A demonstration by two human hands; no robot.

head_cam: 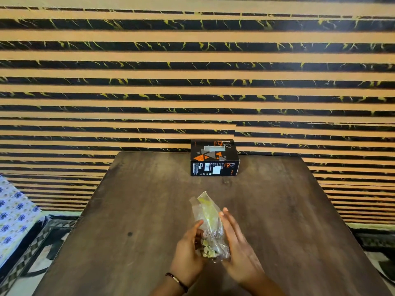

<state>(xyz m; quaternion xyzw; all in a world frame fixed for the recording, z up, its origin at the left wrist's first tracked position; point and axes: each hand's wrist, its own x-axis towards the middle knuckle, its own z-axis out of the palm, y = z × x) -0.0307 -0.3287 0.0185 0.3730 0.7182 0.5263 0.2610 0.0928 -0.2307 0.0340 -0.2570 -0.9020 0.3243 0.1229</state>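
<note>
A crumpled clear plastic bag (208,218) with yellow-green pieces inside sits between my two hands above the near middle of the dark wooden table (128,210). My left hand (188,251) cups the bag's lower end from the left, fingers bent around it. My right hand (237,244) lies flat against the bag's right side with straight fingers pointing away from me. A bead bracelet (177,282) circles my left wrist. The bag's top end sticks up free past both hands.
A black box with orange and grey triangles (213,158) stands at the table's far edge against the striped tan-and-black wall (192,82). A blue-flowered cloth (15,214) on a patterned frame lies to the left of the table.
</note>
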